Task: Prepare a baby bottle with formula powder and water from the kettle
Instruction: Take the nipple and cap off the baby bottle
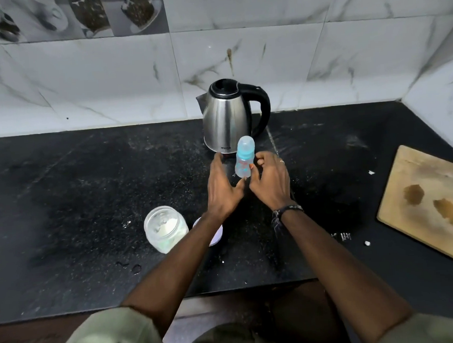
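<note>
1. Baby bottle (243, 158) standing tall on the bench (86, 181), cap on — just at 6 o'clock from the kettle (228, 117).
2. Right hand (270, 181) fingers curled beside it, maybe touching; cannot tell.
3. Left hand (222, 189) flat, fingers straight, at its 9 o'clock.
4. Powder jar (165, 228) open, nearer the left hand.

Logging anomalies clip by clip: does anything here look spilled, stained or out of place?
Yes. Small water droplets lie on the black counter just in front of the open powder jar. The wooden cutting board on the right carries two brown stains. White crumbs dot the counter near it. The baby bottle stands upright and capped.
</note>
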